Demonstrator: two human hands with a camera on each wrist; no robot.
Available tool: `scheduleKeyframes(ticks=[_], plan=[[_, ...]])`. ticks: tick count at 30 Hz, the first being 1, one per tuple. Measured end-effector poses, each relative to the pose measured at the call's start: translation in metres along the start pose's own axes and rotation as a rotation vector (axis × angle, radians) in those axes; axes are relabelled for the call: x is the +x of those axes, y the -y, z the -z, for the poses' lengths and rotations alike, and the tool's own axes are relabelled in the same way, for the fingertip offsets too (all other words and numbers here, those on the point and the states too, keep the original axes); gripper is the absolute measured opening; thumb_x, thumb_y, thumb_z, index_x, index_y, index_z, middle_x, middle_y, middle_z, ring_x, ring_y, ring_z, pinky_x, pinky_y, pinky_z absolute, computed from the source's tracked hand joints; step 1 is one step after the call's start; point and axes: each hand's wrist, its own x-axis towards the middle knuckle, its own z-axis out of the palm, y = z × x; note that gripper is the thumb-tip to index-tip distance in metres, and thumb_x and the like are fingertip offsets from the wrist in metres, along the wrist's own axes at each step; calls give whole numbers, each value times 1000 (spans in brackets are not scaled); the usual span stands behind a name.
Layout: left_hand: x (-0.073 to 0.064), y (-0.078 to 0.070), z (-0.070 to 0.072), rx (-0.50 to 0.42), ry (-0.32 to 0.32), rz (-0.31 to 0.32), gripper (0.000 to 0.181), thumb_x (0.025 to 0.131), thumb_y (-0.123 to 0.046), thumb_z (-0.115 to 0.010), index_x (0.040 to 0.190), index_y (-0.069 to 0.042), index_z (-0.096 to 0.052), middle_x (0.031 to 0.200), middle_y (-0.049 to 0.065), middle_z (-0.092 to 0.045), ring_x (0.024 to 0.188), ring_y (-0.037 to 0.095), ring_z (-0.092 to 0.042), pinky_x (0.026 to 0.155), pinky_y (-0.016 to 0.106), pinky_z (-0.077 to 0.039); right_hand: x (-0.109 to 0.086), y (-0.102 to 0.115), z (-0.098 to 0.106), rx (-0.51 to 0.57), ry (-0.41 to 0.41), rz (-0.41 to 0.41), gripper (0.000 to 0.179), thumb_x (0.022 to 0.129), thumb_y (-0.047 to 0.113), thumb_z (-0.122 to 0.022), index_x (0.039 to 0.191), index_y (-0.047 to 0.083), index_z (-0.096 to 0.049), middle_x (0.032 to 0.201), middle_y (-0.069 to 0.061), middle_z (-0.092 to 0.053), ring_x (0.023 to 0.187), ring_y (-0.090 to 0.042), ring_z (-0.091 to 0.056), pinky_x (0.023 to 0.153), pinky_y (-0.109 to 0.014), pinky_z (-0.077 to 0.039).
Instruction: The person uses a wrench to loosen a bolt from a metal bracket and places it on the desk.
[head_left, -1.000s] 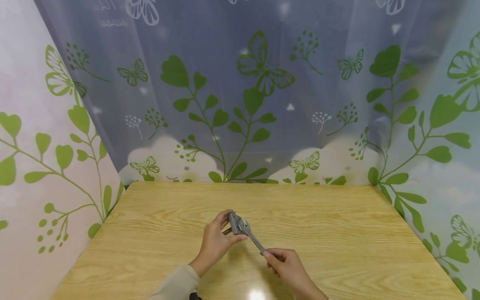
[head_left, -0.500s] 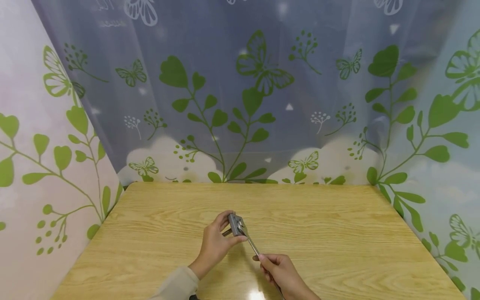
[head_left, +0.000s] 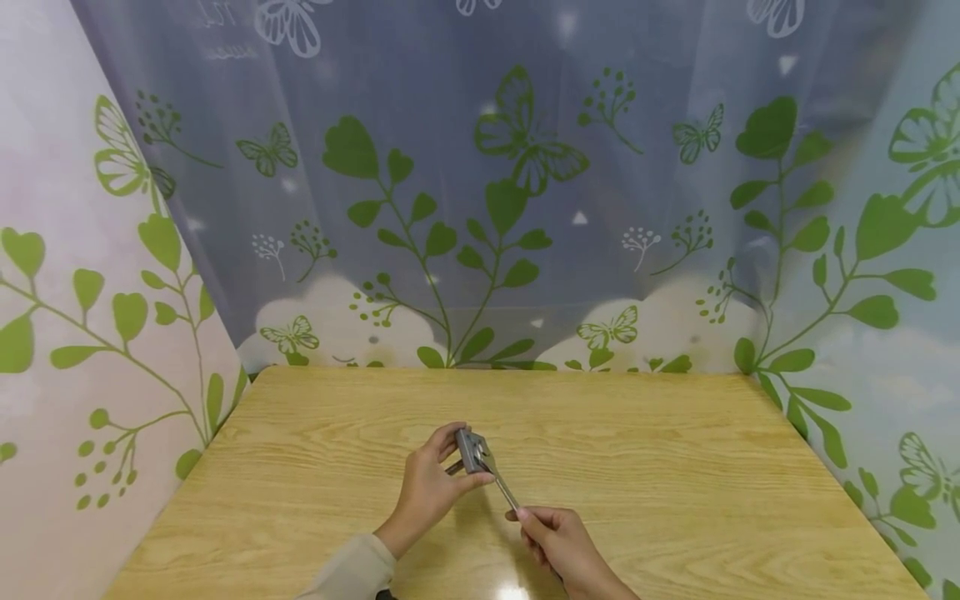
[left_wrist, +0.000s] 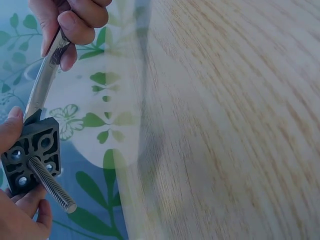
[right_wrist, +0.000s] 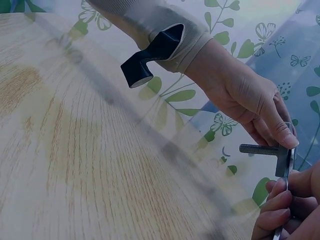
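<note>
In the head view my left hand [head_left: 426, 492] holds a grey square plate [head_left: 468, 452] tilted above the table, fingers at its far edge and thumb at its near edge. A threaded bolt [left_wrist: 52, 185] sticks out of the plate's back, which has several round holes in the left wrist view. My right hand [head_left: 564, 543] grips the handle of an adjustable wrench [head_left: 507, 490]. Its head lies at the plate's front face, on the side away from the threaded shank, and the wrench is seen nearly edge-on. The fit of its jaws is hidden.
A wood-grain table [head_left: 660, 450] lies beneath both hands. Behind and beside it hang curtains [head_left: 420, 233] printed with green leaves and butterflies. A black device [right_wrist: 152, 57] sits at the left sleeve's cuff in the right wrist view.
Over the second, my right hand has shifted slightly left and down, and the wrench has turned from showing its broad side to nearly edge-on. The left hand and the plate have barely moved.
</note>
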Motion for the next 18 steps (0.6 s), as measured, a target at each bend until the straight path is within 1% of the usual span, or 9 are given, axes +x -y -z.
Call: scheduleKeyframes(ticks=[5,9,13,16,18], plan=[[0,0,1,-15,10,-9,75,66,-20,-86,130,-2,-51,128,20,-59,117,40,-57,86,37,-56,1,-1,2,-10,0,-7,42,99,27,-53,118,-10,-60,70,6,-52,54,-4,-39,45,-12,-33],[0,2,4,-58,39,-13,73,68,-21,-85,131,-5,-52,128,20,-59,118,37,-57,89,38,-55,3,-1,5,-53,-3,1,40,99,27,-53,117,-8,-61,67,5,-50,53,-6,-37,45,-15,-31],[2,5,10,-129,103,3,71,71,-19,-84,132,-4,-52,130,20,-58,118,36,-57,94,38,-53,8,-1,13,-109,7,25,37,99,24,-54,115,-9,-63,64,5,-47,52,-6,-35,46,-15,-32],[3,7,15,-202,167,30,72,72,-16,-83,134,-1,-50,132,21,-56,118,37,-57,95,38,-52,13,0,23,-168,33,70,34,98,20,-55,111,-11,-64,62,4,-45,50,-5,-33,44,-14,-31],[3,7,19,-247,214,49,73,72,-15,-83,135,-1,-48,133,21,-55,119,37,-56,97,38,-51,16,1,32,-219,56,96,33,98,20,-56,109,-9,-65,63,4,-45,51,-4,-34,45,-14,-32]])
